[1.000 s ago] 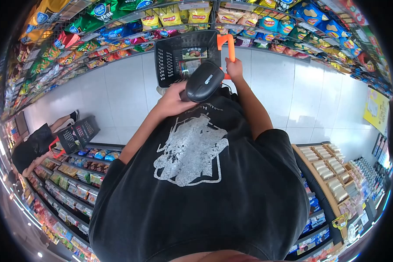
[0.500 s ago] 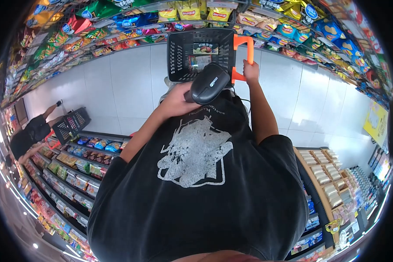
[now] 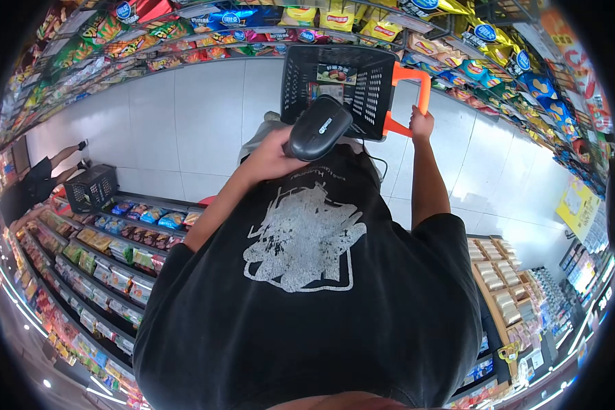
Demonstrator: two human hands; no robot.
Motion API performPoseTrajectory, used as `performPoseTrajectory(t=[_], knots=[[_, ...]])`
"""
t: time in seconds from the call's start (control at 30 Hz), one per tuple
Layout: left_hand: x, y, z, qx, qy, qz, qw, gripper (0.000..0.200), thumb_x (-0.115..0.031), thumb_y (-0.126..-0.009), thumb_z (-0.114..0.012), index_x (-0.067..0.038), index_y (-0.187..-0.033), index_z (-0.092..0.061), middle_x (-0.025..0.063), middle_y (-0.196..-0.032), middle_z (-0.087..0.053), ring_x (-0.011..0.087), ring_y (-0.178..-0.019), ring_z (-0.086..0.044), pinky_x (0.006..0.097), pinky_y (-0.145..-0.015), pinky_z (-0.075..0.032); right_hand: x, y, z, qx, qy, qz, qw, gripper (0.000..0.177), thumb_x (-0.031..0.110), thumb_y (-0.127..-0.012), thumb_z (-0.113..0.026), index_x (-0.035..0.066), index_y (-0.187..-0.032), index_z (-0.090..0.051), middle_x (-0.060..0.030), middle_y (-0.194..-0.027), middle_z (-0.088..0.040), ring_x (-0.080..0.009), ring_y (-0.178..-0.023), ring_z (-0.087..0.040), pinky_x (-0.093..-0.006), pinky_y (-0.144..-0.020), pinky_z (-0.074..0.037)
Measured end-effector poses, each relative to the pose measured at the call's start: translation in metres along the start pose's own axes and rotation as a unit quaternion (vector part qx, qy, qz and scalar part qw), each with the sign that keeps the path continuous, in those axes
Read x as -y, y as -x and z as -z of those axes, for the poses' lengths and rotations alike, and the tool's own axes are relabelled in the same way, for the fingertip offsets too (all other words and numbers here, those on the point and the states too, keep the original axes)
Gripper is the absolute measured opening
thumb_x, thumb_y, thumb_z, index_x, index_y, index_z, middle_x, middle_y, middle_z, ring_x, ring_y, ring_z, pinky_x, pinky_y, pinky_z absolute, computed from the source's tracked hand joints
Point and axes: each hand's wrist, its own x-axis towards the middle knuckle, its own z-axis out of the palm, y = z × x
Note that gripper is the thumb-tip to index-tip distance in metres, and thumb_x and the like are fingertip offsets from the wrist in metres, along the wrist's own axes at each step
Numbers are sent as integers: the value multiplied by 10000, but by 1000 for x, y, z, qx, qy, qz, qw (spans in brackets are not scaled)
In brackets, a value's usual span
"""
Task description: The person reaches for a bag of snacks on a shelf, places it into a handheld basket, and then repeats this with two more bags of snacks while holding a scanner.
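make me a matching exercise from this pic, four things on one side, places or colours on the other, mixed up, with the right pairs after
Column one
1. left hand
2. right hand
3. printed pack
4. shirt

Column two
A. inside the basket
B. black with a pale print
C. on the orange handle
D. around the black device

Right pairs: 1-D, 2-C, 3-A, 4-B
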Motion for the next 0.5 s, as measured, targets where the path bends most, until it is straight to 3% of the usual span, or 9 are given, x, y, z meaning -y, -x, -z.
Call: performPoseTrajectory(t=[0.13,0.5], knots=[[6,12,27,-3,39,13,999,280,-62,-827,-775,-7,-1069,-647,60,-980,-694,129,-908,-643,286,-826,-509,2,5,-5,-20,34,17,999,225,221,-852,-667,16,-775,-617,-17,-587,-529,-118,-475,-499,-294,-435,-395],[12,31,79,39,72,54,995,298,-34,-808,-776,-12,-1081,-660,48,-979,-701,113,-901,-645,272,-822,-511,9,27,-28,-43,29,27,998,203,208,-850,-674,18,-789,-635,-5,-580,-521,-108,-481,-493,-281,-451,-383]])
